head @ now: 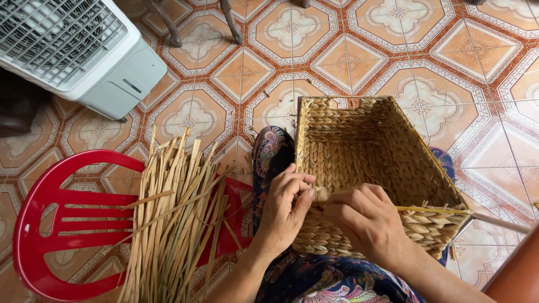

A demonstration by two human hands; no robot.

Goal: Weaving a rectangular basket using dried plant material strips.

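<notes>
Two hands on one strand (321,193) at the near rim of the basket (359,146), which rests on the person's lap. Left hand (283,210) is closed, fingers pinching the strand's end against the rim. Right hand (365,221) is closed too, gripping the same strand just beside the left. A thin stick (432,210) juts right from under the right hand, over the unfinished corner. Judgement: keep the strand taut between both pinches, seat it tight against the last row before letting go, and hold the rim steady so the weave doesn't gap. Spare straw bundle (174,219) lies across a red chair (50,224) to the left, within reach. White fan (73,50) well apart, upper left.
</notes>
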